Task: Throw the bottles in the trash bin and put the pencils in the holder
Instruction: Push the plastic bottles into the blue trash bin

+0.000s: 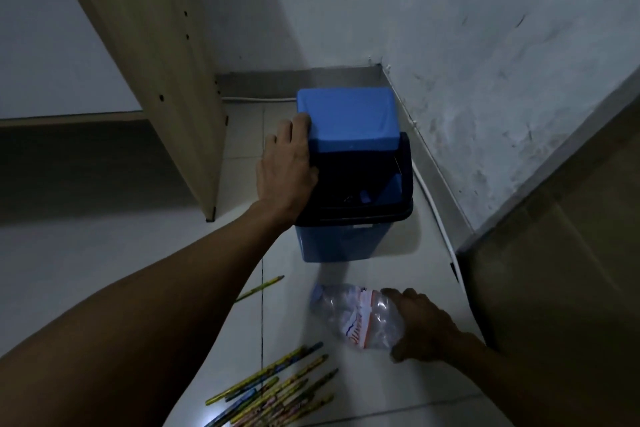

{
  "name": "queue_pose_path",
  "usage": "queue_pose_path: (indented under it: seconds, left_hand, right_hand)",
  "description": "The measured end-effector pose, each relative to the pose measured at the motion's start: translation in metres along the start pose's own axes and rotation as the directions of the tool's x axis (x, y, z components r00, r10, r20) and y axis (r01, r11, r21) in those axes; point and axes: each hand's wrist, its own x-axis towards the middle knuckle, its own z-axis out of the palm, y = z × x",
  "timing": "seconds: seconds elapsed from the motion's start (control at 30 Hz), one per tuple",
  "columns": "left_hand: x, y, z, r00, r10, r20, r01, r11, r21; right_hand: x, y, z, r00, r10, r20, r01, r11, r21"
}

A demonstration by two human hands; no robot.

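While the swing lid (348, 118) is tipped back, the blue trash bin (341, 236) stands open in the far corner of the tiled floor (104, 253), between a wooden cabinet panel (152, 55) on the left and the wall on the right. Its dark opening faces the near side. The left hand (285, 163) rests spread on the bin's left rim, fingertips on the lid edge, holding nothing else. The right hand (424, 326) is curled around the base end of a crushed clear plastic bottle (356, 315), which lies just near of the bin; whether the bottle is off the floor cannot be told. A bundle of pencils (277, 392) lies loose on the floor at near left, and a single pencil (261, 288) lies apart, further away. No holder is visible.

Step in hand, by judgement: bottle disposal. The next move calls for carrying the bottle up over the near rim and releasing it into the opening while the lid is held back.
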Motion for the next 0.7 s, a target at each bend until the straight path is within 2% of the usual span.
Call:
queue_pose_path:
  seconds: [0.17, 0.33, 0.47, 0.57, 0.63, 0.7]
  left_hand:
    - [-0.001, -0.001, -0.002, 1.0, 0.028, -0.001, -0.028, 0.999, 0.02]
    - [-0.006, -0.002, -0.007, 0.999, 0.038, 0.005, -0.038, 0.999, -0.009]
    - [-0.007, 0.0, -0.006, 1.0, 0.028, -0.006, -0.028, 0.999, -0.017]
    - [-0.007, 0.0, -0.006, 1.0, 0.021, 0.0, -0.021, 0.999, -0.027]
    - [-0.007, -0.001, -0.007, 1.0, 0.018, -0.004, -0.018, 1.0, -0.025]
    - [-0.007, -0.001, -0.007, 1.0, 0.008, 0.01, -0.008, 1.0, -0.028]
  right_hand:
    - [-0.024, -0.012, -0.069, 0.999, 0.028, 0.018, -0.033, 0.938, 0.346]
    - [-0.07, -0.016, -0.143, 1.0, -0.005, -0.014, 0.01, 0.911, 0.412]
    - [-0.102, -0.026, -0.187, 0.977, -0.13, -0.171, 0.192, 0.881, 0.432]
    - [-0.113, -0.039, -0.208, 0.933, -0.189, -0.308, 0.327, 0.803, 0.498]
    - [-0.111, -0.047, -0.215, 0.899, -0.179, -0.4, 0.383, 0.764, 0.519]
    - [-0.103, -0.052, -0.218, 0.885, -0.103, -0.454, 0.35, 0.789, 0.504]
